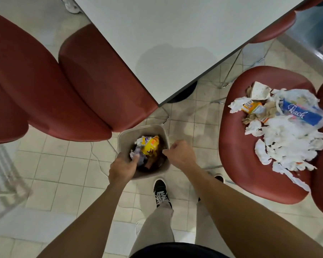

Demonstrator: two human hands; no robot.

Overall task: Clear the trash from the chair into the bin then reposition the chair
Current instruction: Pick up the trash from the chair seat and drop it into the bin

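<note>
The small beige bin (126,135) stands on the tiled floor by the table corner. It holds a yellow wrapper (149,146), crumpled paper and dark scraps. My left hand (122,169) grips the bin's near-left rim with its fingers curled inside, against the crumpled paper. My right hand (181,155) curls over the right rim, fingertips just inside. To the right is the red chair (236,161). On its seat lies a heap of trash: torn white tissues (290,144), a blue "Peach" tissue pack (302,112), an orange packet (251,107) and a soiled paper piece (259,91).
A white table (175,38) fills the upper middle, its corner just beyond the bin. Two red chairs (93,77) are tucked in at the left, and other red chair edges show at the top right. My black shoes (161,192) stand just behind the bin.
</note>
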